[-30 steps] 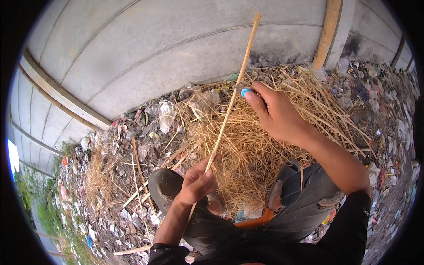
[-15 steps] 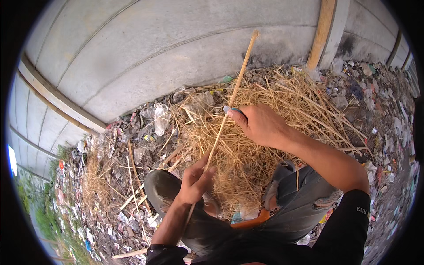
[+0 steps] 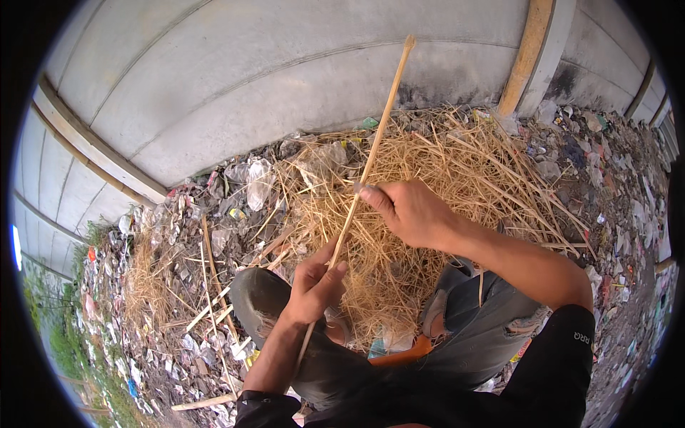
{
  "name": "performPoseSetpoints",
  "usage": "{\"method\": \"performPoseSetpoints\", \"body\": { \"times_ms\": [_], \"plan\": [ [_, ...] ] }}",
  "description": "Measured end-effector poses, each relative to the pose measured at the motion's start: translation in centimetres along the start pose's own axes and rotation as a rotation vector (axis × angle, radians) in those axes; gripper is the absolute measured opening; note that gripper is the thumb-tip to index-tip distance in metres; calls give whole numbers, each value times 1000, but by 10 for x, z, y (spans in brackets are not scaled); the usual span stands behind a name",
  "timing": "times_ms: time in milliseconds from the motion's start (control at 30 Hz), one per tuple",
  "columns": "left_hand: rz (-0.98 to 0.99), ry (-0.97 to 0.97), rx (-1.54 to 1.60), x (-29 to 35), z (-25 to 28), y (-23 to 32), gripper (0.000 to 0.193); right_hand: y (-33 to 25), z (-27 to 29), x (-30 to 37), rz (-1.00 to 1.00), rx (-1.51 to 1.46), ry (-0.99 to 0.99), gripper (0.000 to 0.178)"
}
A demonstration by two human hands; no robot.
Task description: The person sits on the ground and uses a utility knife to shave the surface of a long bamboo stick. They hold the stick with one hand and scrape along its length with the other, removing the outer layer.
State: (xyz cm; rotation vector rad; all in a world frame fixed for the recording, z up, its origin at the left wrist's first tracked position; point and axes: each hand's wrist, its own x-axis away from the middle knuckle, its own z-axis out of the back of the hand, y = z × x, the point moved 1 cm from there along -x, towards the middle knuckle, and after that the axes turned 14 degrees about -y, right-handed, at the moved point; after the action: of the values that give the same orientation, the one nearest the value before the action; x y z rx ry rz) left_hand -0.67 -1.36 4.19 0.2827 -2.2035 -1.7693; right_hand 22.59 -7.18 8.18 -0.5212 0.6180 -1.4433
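Observation:
My left hand (image 3: 314,285) is closed round the lower part of a long, thin bamboo stick (image 3: 384,121), which slants up and away toward the wall. The stick's lower end passes under my wrist along my left thigh. Closed in a fist, my right hand (image 3: 414,212) grips a small knife whose short grey blade (image 3: 358,187) rests against the stick about halfway up. Most of the knife is hidden by my fingers. Below the hands, a heap of pale shavings (image 3: 378,278) lies between my bent legs.
A grey concrete wall (image 3: 235,85) with a wooden post (image 3: 526,57) stands ahead. Scattered litter and plastic cover the ground, including a clear crumpled bag (image 3: 260,184). Loose bamboo strips (image 3: 214,299) lie on the left. Something orange (image 3: 403,354) shows beneath me.
My right hand has slid slightly down the stick with the knife, toward my left hand. The left hand keeps its grip. The view has shifted a little.

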Motion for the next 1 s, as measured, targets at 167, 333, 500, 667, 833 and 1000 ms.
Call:
{"method": "performPoseSetpoints", "body": {
  "times_ms": [167,333,500,667,833,1000],
  "plan": [
    [15,41,-27,1,4,5,53,-19,26,-12,-211,-10,-122,63],
    [0,3,13,2,6,1,52,-18,-19,4,11,-171,-256,62],
    [-65,-24,-62,2,7,-5,55,-4,5,-1,-20,-368,-119,59],
    [-107,67,-252,-4,3,-8,53,-4,-5,-2,-24,-360,-92,51],
    [-130,143,-556,-7,3,-20,53,-3,-4,-3,-162,-456,-154,48],
    [-90,233,-828,-8,-2,-17,51,12,-12,-4,-217,-334,-143,48]
  ]
}}
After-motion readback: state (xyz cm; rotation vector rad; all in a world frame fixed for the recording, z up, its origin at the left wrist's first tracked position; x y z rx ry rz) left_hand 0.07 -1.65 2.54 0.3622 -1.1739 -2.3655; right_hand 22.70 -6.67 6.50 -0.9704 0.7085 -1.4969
